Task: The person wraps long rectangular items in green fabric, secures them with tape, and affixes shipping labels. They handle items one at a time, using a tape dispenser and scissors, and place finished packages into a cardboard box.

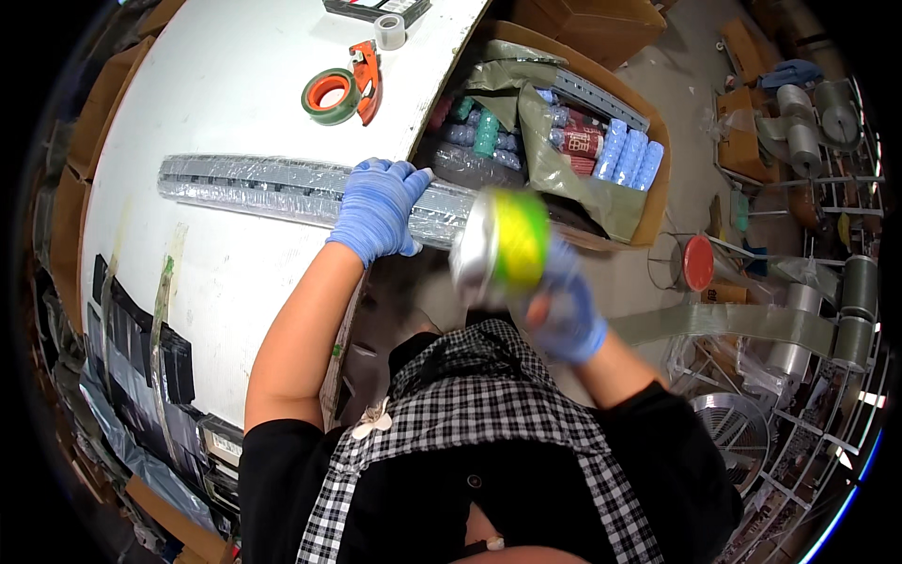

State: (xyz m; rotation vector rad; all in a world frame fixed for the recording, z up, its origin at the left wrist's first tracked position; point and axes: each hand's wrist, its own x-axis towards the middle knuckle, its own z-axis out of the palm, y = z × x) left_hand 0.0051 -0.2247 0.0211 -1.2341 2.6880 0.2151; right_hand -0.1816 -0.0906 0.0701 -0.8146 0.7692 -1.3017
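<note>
A long bundle of grey metal rails (265,188), wrapped in clear film, lies across the white table and sticks out past its right edge. My left hand (378,209), in a blue glove, is closed over the bundle at that edge. My right hand (567,305), also gloved in blue, grips a roll (503,246) that looks silvery with a bright yellow-green band. Motion blurs both roll and hand, so the roll's exact kind is unclear. The roll is right by the bundle's right end and hides part of it.
On the table (225,99) are an orange tape dispenser (366,80) with green tape and a small clear tape roll (390,32). A cardboard box (655,202) of wrapped goods stands right of the table. Metal racks with film rolls (803,324) line the right side.
</note>
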